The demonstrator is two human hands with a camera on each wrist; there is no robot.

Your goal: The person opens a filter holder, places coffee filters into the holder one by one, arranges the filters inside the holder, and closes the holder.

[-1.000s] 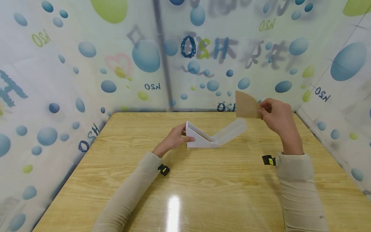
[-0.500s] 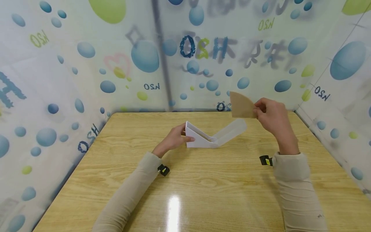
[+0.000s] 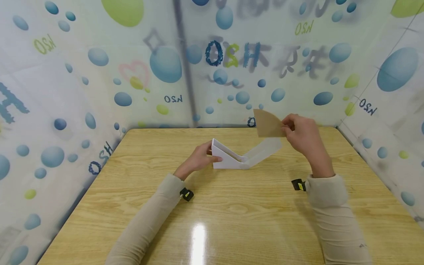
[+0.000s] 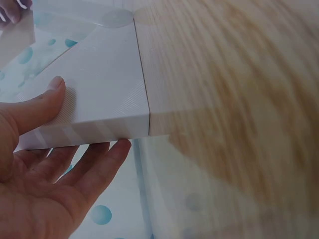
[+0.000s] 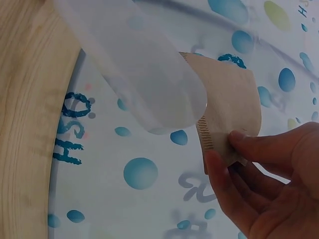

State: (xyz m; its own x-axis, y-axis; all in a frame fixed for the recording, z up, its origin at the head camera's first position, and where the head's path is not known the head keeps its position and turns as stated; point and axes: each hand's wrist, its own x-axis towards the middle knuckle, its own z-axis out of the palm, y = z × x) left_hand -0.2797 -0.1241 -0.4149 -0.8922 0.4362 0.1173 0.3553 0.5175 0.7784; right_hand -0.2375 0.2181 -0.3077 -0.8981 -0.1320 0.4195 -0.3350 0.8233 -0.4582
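Observation:
My left hand grips the left end of a white filter case standing on the table. In the left wrist view the thumb lies on the broad face of the case, the fingers along its narrow end. A translucent lid slants up from the right end of the case, swung open. Above the lid, my right hand pinches a brown paper coffee filter by its right edge. The crimped seam of the filter shows in the right wrist view, partly behind the lid.
The wooden table stretches in front of and on both sides of the case. Behind it and at both sides hang white sheets printed with blue and green drops. Black straps sit at both cuffs.
My right hand has carried the coffee filter leftward and, lately, slightly down, so that it now hangs over the lid. The left hand and the case have stayed in place.

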